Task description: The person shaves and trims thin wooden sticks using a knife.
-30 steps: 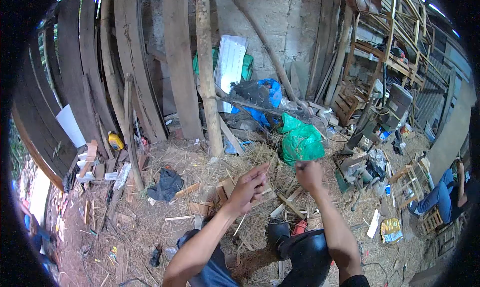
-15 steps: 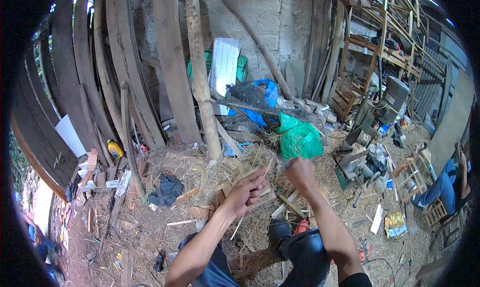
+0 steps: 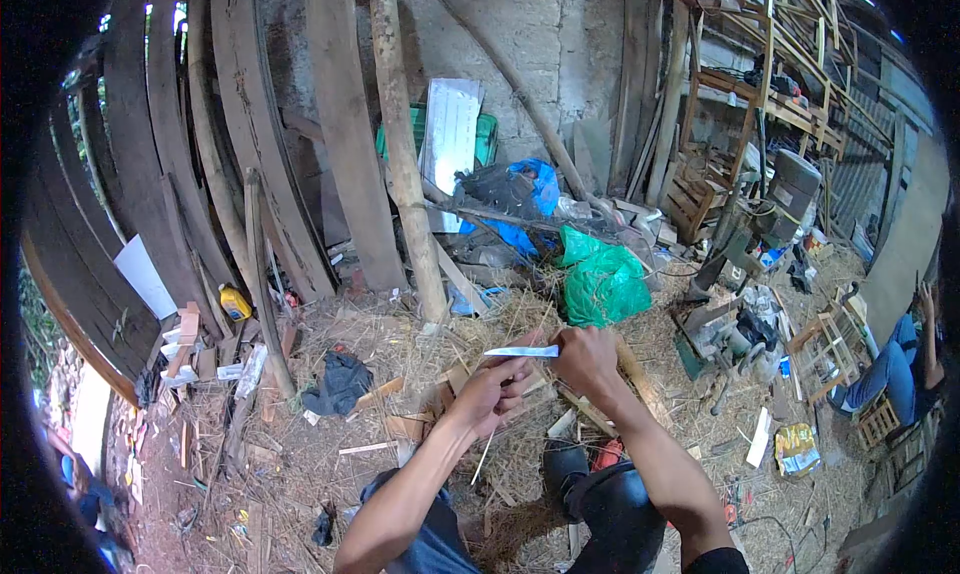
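My right hand is closed in a fist round a knife, its handle hidden in the fingers. The knife's bright blade points left, lying just above the fingers of my left hand. That left hand is closed on a thin wooden strip, whose lower end hangs below the palm. The strip's upper part is hard to make out near the blade, so I cannot tell whether the two touch. Both hands are in front of my knees, above the straw-covered floor.
A green plastic bag lies ahead beside a wooden post. A dark cloth and a yellow bottle are at left. Machinery stands at right, near a seated person in jeans. Wood scraps litter the ground.
My right hand has moved slightly down and left and turned, so the blade now shows clearly across the top of my left hand. The left hand has hardly moved.
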A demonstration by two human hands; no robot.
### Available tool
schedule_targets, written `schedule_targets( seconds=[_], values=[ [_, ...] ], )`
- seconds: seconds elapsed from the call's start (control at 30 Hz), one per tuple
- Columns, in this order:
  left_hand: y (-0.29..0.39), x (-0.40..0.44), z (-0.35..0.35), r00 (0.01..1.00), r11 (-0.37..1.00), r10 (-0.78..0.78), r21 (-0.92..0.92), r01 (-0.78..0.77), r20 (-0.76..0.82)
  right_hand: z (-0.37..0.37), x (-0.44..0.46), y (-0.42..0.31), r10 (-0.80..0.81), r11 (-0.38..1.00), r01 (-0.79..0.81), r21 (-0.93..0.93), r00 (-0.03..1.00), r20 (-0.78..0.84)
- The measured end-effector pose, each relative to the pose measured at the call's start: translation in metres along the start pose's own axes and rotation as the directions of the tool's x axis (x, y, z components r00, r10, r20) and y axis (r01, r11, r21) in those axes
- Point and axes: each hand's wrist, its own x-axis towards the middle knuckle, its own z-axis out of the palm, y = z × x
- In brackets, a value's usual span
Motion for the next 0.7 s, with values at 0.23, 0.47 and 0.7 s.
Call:
schedule_targets(
  seconds=[0.23, 0.47, 0.7],
  values=[
    [0.005, 0.004, -0.003, 0.996, 0.999, 0.018, 0.04, -0.015, -0.088, 0.013, 0.007, 0.032, 0.051, 0.999, -0.052, -0.008, 0.993, -0.104],
    [0.005, -0.008, -0.005, 0.998, 0.994, -0.06, 0.087, 0.059, 0.008, 0.004, 0.003, 0.066, 0.377, 0.926, -0.378, 0.02, 0.919, -0.119],
    [0.0, 0.0, -0.002, 0.999, 0.999, -0.031, 0.031, 0.03, 0.029, 0.001, -0.004, -0.003, 0.001, 1.0, -0.001, 0.007, 1.0, -0.002]
  ],
)
